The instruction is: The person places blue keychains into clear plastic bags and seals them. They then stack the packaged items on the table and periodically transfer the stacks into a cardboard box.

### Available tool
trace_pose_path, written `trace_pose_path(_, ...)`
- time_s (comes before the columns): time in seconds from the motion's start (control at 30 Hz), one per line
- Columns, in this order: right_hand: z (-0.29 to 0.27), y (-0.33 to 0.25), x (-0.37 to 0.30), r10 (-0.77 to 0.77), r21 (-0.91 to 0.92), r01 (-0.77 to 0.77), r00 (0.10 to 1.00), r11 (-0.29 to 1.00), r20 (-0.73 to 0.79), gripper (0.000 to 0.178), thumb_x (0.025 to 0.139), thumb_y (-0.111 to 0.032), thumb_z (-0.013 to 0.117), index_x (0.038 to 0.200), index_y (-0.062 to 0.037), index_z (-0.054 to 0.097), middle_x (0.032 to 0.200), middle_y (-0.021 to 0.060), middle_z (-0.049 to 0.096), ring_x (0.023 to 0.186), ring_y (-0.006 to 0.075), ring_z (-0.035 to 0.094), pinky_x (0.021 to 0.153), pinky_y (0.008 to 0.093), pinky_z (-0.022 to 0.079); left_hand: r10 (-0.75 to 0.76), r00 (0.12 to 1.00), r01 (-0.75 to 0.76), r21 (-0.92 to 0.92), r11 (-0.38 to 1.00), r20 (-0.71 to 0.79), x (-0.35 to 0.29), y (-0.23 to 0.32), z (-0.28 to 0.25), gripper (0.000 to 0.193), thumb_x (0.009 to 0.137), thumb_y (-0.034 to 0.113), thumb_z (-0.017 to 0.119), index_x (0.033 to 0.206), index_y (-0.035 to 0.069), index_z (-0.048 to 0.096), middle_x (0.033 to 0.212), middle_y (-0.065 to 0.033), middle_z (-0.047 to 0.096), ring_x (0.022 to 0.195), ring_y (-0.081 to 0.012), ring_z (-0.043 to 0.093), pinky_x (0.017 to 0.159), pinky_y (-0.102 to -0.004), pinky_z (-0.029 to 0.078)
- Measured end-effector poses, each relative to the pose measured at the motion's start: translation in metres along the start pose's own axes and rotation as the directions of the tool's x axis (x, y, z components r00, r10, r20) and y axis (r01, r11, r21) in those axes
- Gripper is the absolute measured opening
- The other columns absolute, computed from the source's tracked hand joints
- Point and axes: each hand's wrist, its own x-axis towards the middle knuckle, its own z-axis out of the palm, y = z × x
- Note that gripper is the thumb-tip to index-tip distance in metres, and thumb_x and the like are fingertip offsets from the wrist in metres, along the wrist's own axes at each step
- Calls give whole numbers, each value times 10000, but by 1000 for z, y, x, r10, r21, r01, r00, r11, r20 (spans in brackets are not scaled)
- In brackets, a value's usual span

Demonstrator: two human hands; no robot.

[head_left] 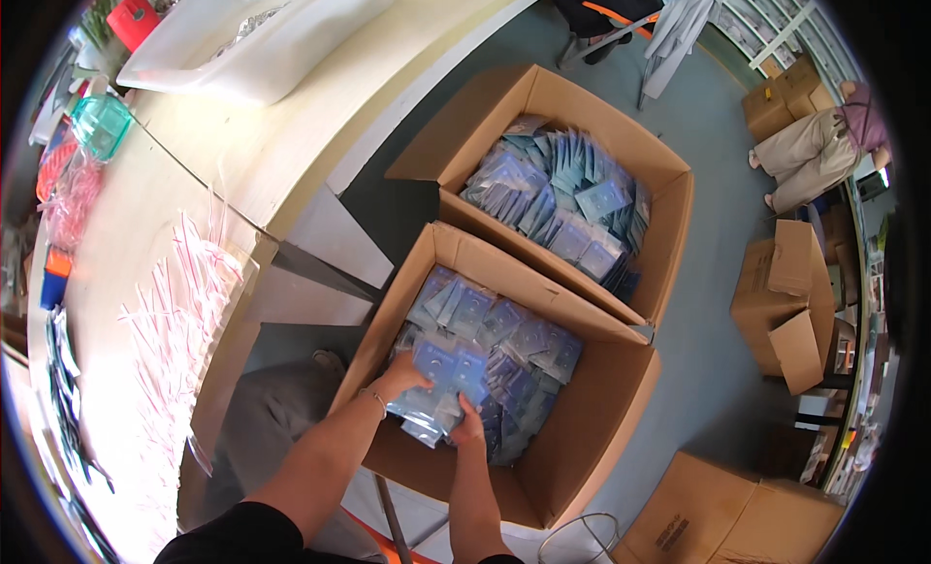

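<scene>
Both my hands reach into the nearer cardboard box (pixel 606 389), which is partly filled with small flat blue card packets in clear plastic (pixel 524 331). Between them I hold a bunch of blue card packets (pixel 451 370) above the pile. My left hand (pixel 402 375), with a bracelet at the wrist, grips the bunch from its left side, thumb on top. Lower right, my right hand (pixel 467 423) has its fingers closed on the bunch's near edge. What the cards carry is too small to make out.
Against the far side stands a second open box (pixel 669 234) full of similar packets. A pale table (pixel 320 108) on the left bears a white tub (pixel 194 74) and pink-and-white strips (pixel 179 312). More cartons (pixel 727 511) stand on the right; a person (pixel 819 142) stands beyond.
</scene>
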Motion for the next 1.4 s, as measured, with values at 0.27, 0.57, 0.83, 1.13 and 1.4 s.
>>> trace_pose_path(0.27,-3,28,22,-218,338,202,976,919,8,535,956,-359,620,1370,-39,508,1350,126,585,1226,343,551,1067,535,411,60,979,-158,549,821,193,66,48,21,850,537,59,869,1322,20,544,1207,-182,663,1151,-344,624,982,-456,466)
trace_pose_path(0.57,64,33,134,-168,257,188,981,948,-98,586,923,-343,683,1393,-69,466,1373,143,555,1227,345,545,987,514,471,677,733,-171,981,85,69,35,91,47,596,811,217,672,1380,119,524,1419,-115,487,1391,-303,375,1164,-511,254)
trace_pose_path(0.83,33,-4,157,-567,-850,-189,672,491,-477,434,835,-138,618,1269,-140,605,1301,174,570,1246,373,508,935,556,462,485,817,-219,610,761,-312,-113,0,52,291,777,-6,623,1056,72,655,1076,-135,646,1075,-355,589,951,-457,460)
trace_pose_path(1.13,98,-115,216,-657,-833,-232,728,-503,194,853,811,-362,730,1538,-346,284,1613,135,241,1452,404,255,1081,654,301,444,867,-326,417,848,-225,-251,48,-6,268,782,-14,673,1033,79,693,959,-102,690,894,-299,664,800,-412,532)
trace_pose_path(1.4,102,-74,235,-295,-790,-222,954,-571,-55,998,803,-588,720,1585,-330,156,1659,173,-11,1511,418,78,1083,731,230,597,732,-162,766,622,-330,-363,-8,-59,203,694,-18,687,873,74,712,870,-113,704,837,-311,687,745,-427,547)
